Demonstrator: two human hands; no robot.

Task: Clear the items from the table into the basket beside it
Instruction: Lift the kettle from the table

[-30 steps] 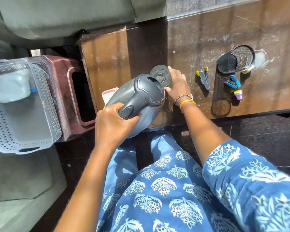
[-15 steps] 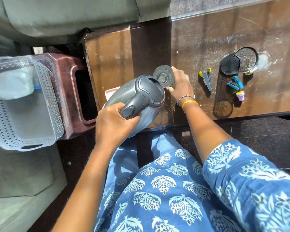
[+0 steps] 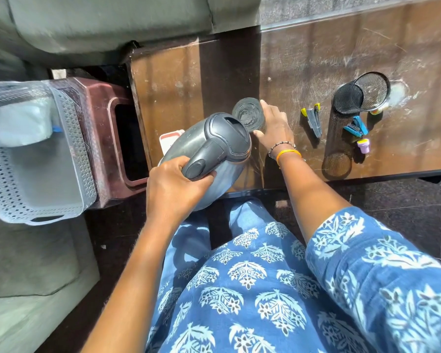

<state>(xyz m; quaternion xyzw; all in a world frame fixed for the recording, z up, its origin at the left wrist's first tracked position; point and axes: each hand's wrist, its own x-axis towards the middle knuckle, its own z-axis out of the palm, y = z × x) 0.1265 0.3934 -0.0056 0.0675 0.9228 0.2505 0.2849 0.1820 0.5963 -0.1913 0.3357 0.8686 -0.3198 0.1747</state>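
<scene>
On the bench, a stapler and mesh holder lie right. Left hand grips the kettle handle; right hand curls around the glass.

One head cam only; looks steeply down from above, close over table edge & lap.

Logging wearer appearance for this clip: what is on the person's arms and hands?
The left hand and forearm are bare. The right hand has a dark beaded bracelet and a plain orange bangle at the wrist; a blue sleeve with white floral print covers the upper arm.
</scene>
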